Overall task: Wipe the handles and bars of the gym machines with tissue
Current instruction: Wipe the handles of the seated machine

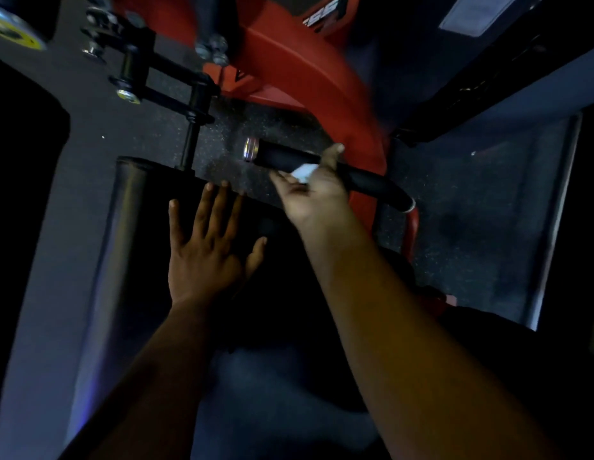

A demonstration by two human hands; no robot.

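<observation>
Tissue (pixel 303 172), a small white wad, sits pressed against the black foam handle (pixel 285 157) under the right hand (pixel 310 190), whose fingers seem curled around both. Left hand (pixel 206 247) lies flat, fingers spread, on the black pad (pixel 136 207).

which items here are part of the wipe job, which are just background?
In the job:
- right hand, pressing the tissue to the grip
- white tissue
- black handle grip with chrome end cap

Background:
- left hand, flat on the black pad
- red frame
- black bracket with bolts
- speckled floor
</observation>
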